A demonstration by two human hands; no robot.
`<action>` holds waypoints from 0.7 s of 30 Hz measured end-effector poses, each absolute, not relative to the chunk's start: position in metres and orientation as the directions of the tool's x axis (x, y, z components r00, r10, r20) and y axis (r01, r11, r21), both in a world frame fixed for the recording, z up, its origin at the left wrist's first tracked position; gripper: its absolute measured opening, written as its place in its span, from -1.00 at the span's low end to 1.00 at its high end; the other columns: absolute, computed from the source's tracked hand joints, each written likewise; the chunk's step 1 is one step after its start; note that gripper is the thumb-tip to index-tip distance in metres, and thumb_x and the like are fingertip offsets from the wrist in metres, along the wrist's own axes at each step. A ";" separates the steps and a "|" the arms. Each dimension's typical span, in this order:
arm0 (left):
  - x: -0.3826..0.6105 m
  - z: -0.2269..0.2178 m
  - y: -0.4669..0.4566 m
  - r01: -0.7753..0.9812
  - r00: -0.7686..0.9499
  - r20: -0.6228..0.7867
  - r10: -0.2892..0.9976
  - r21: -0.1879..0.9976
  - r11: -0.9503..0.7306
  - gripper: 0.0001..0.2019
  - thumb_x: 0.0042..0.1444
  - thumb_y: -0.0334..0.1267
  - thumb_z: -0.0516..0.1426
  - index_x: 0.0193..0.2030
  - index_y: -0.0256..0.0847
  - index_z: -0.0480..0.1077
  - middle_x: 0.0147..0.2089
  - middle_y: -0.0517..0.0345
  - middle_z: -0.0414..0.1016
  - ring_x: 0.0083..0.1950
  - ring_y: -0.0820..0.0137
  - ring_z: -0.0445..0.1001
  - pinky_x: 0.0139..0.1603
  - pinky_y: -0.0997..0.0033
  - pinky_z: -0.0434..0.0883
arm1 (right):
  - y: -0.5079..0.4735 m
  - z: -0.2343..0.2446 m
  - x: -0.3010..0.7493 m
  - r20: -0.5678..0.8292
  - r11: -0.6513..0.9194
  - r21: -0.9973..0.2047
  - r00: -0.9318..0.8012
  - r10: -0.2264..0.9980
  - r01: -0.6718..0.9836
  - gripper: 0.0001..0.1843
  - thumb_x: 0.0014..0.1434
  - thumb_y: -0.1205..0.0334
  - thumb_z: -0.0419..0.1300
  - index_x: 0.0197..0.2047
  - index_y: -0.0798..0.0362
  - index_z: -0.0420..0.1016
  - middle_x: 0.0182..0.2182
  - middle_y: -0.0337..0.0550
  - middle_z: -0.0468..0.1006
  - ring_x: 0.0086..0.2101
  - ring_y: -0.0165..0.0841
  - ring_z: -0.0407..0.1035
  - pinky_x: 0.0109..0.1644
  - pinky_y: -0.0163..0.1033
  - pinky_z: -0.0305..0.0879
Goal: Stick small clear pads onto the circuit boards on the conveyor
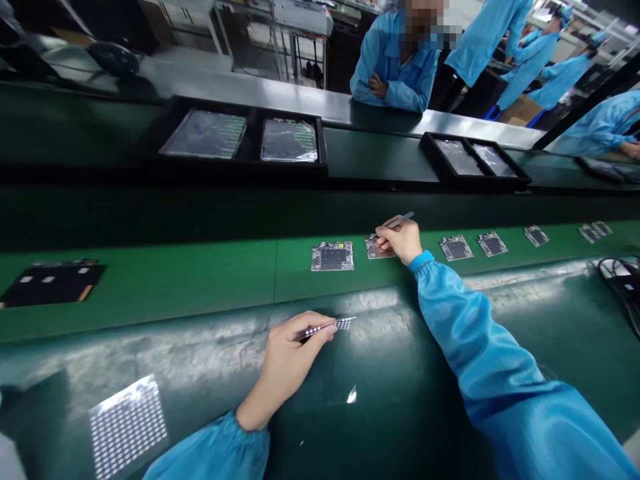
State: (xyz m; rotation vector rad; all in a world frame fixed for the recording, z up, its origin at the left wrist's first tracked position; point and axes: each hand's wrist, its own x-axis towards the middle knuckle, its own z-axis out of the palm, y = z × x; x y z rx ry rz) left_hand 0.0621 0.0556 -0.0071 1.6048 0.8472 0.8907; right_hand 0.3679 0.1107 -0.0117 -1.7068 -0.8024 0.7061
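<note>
1. Right hand (pixel 399 241), at 12 o'clock from frame centre: clenched on slim metal right tweezers (pixel 397 221), tips down at the board (pixel 379 249) on the green belt (pixel 150 287). Contact at the tips cannot be confirmed (the fingers partly block the view).
2. Left hand (pixel 287 367), at 7 o'clock: clenched on dark left tweezers (pixel 315 330), which grasp a small dotted silver strip (pixel 344 324) above the glossy dark bench (pixel 400 407).
3. Materials: a larger dotted sheet (pixel 127 427) lies on the bench at 8 o'clock. More flat, rectangular boards (pixel 333 257) sit in a row along the belt, 12 to 3 o'clock.
4. Beyond: black trays (pixel 240 140) hold film-wrapped panels at 11 o'clock; a co-worker (pixel 395 67) in a blue smock stands with folded arms at 12 o'clock.
</note>
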 end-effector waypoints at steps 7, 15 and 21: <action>0.062 -0.008 0.056 0.087 0.472 0.127 0.872 0.978 -0.190 -0.93 0.09 -0.33 0.28 -0.38 -0.17 0.62 -0.46 0.16 0.63 -0.48 0.40 0.57 -0.45 0.50 0.51 | 0.102 -0.013 0.374 0.002 -0.165 -0.960 0.593 0.805 0.227 -0.74 -0.02 0.19 0.40 -0.34 0.08 0.42 -0.58 -0.17 0.62 -0.66 -0.37 0.47 -0.69 -0.40 0.38; 0.062 -0.008 0.057 0.062 0.474 0.143 0.869 0.979 -0.195 -0.93 0.08 -0.34 0.28 -0.38 -0.17 0.62 -0.47 0.17 0.63 -0.48 0.41 0.57 -0.46 0.52 0.49 | 0.100 -0.016 0.384 -0.043 -0.205 -0.959 0.614 0.788 0.195 -0.74 -0.03 0.18 0.41 -0.35 0.10 0.46 -0.57 -0.14 0.62 -0.67 -0.38 0.44 -0.69 -0.39 0.39; 0.063 -0.006 0.053 0.080 0.475 0.104 0.874 0.984 -0.161 -0.94 0.08 -0.34 0.28 -0.38 -0.19 0.62 -0.46 0.15 0.64 -0.45 0.39 0.59 -0.41 0.50 0.49 | 0.081 0.014 0.360 0.011 -0.090 -0.987 0.609 0.793 0.135 -0.74 -0.02 0.19 0.43 -0.36 0.10 0.46 -0.58 -0.16 0.59 -0.62 -0.35 0.48 -0.59 -0.31 0.47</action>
